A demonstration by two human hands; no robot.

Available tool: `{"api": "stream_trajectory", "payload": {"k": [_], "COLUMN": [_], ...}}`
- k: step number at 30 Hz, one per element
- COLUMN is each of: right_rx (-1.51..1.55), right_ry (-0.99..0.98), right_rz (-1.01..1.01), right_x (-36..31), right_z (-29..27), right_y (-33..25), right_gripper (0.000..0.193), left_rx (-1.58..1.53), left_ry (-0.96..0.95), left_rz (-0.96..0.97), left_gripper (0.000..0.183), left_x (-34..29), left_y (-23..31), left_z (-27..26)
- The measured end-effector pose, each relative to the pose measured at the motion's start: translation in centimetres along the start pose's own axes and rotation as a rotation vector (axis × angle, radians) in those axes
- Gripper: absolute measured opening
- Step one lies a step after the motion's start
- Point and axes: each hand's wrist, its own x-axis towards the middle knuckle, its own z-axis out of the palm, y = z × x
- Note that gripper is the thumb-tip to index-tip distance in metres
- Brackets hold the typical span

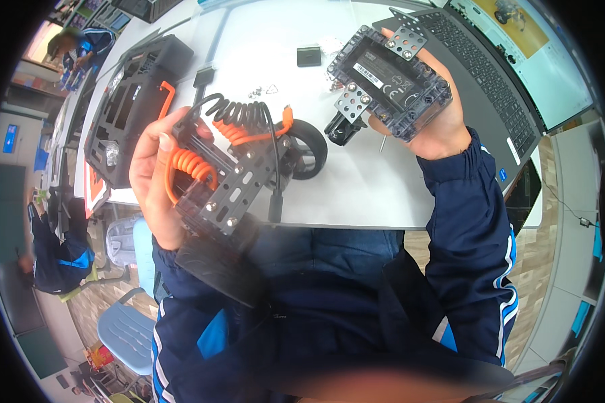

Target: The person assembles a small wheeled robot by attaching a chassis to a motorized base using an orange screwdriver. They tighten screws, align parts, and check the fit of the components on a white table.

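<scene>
My left hand (156,174) is closed round a wheeled robot chassis (238,191) of grey perforated metal plates and dark clear plastic. Orange and black coiled cables (193,164) hang about it. One black wheel (308,150) shows at its far right end, and a blurred black tyre (222,269) hangs near my left sleeve. In my right hand (444,127) lies a dark translucent control box (391,84) with a label and metal brackets, its underside partly hiding my fingers. A small black part (343,129) sticks out below the box. Chassis and box are apart, both raised over the table.
A white table (356,195) lies below. Several small screws (257,93) and a small black block (308,56) rest on it. At the left stands a black tool case (131,101); at the right, an open laptop (484,74). Two people work farther left, near a blue chair (128,339).
</scene>
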Motion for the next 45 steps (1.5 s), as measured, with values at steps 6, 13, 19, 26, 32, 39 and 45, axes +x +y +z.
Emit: {"api": "stream_trajectory", "payload": {"k": [6,13,19,26,32,39,45], "right_rx": [-0.033,0.166,0.052,-0.053,-0.311,-1.138,-1.692], "right_ry": [0.182,-0.347,-0.283,0.134,0.190,0.239,0.395], "right_rz": [-0.022,0.109,0.101,-0.089,-0.089,-0.170,-0.283], "right_x": [-0.5,0.6,0.2,-0.2,0.1,-0.4,-1.3], "right_z": [-0.9,-3.3,-2.9,-0.7,-1.3,0.5,1.3], "right_y": [0.1,0.2,0.3,-0.6,-2.0,-1.9,-0.1], "right_gripper": [0.047,0.057,0.055,0.041,0.041,0.034,0.043], "left_rx": [0.081,0.457,0.632,0.670,0.733,0.786,0.801], "left_ry": [-0.009,0.010,-0.137,-0.199,-0.240,-0.238,-0.204], "left_rz": [0.080,0.325,0.513,0.511,0.563,0.666,0.667], "left_gripper": [0.029,0.023,0.020,0.021,0.018,0.017,0.014], "left_x": [-0.4,-0.8,-0.5,-0.6,-0.5,-0.6,-0.8], "left_y": [0.2,-0.4,-1.1,-1.7,-1.6,-2.1,-2.2], "left_z": [0.4,1.4,1.4,1.3,1.6,1.7,1.9]}}
